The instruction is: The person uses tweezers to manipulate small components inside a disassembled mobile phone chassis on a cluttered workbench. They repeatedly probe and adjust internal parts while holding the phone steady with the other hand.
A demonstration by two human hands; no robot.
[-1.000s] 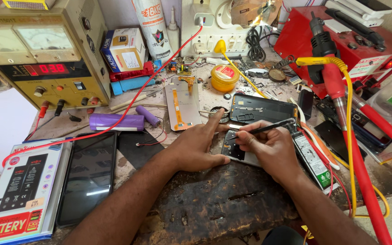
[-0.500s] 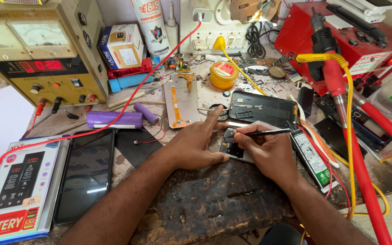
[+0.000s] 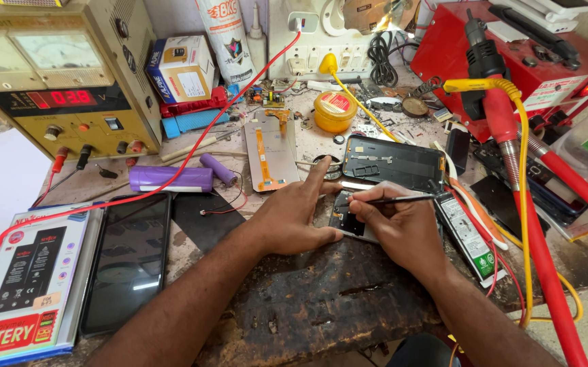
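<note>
An opened phone (image 3: 351, 221) lies on the worn bench, its insides facing up. My left hand (image 3: 294, 214) rests flat on the bench and steadies the phone's left edge with thumb and forefinger. My right hand (image 3: 399, 228) grips a thin black tool (image 3: 402, 200), held like a pen, with its tip at the phone's upper part. A black back cover (image 3: 392, 162) lies just behind the phone. A long battery (image 3: 469, 238) lies to the right of my right hand.
A bench power supply (image 3: 62, 81) stands at the back left. A dark phone screen (image 3: 127, 261) and a battery box (image 3: 25, 285) lie at the front left. A display panel (image 3: 270, 149), purple cells (image 3: 171, 179), a yellow tin (image 3: 334, 111) and a red hot-air station (image 3: 511, 61) surround the work.
The view has shifted slightly. Both hands stay on the phone, with the tool tip making small moves at its upper part.
</note>
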